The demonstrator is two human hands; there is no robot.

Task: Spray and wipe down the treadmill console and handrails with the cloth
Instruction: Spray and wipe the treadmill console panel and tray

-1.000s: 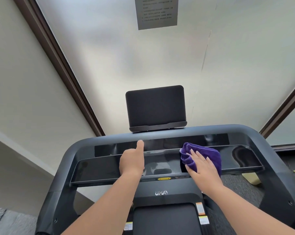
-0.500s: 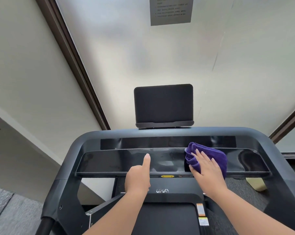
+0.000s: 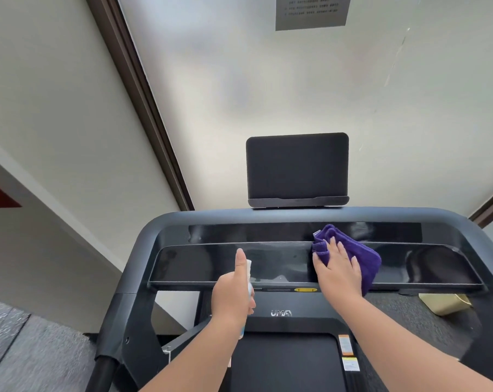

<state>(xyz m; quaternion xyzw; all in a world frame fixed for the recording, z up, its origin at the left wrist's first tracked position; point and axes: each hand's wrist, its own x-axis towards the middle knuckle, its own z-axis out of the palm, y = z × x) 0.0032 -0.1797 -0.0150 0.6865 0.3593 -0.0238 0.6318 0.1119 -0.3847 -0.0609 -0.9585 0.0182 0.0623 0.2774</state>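
Observation:
The treadmill console (image 3: pixel 200 264) is a glossy black panel across a dark grey frame, with a black tablet holder (image 3: pixel 297 168) standing above it. My right hand (image 3: pixel 338 271) presses a purple cloth (image 3: pixel 364 256) flat against the console, right of its middle, fingers straight. My left hand (image 3: pixel 234 292) grips a small pale spray bottle (image 3: pixel 249 281) in front of the console's centre, thumb raised along the bottle top. Most of the bottle is hidden by my hand. The left handrail (image 3: pixel 132 301) and right handrail (image 3: pixel 491 250) curve down from the console corners.
A frosted wall panel with a posted notice (image 3: pixel 312 11) rises behind the treadmill. The black running belt (image 3: pixel 285 363) lies below the console. A pale yellow object (image 3: pixel 443 302) sits on the dark floor at right. Grey carpet lies at lower left.
My left hand has drawn back from the console toward me, and the spray bottle now shows in it. My right hand with the cloth has shifted slightly along the console.

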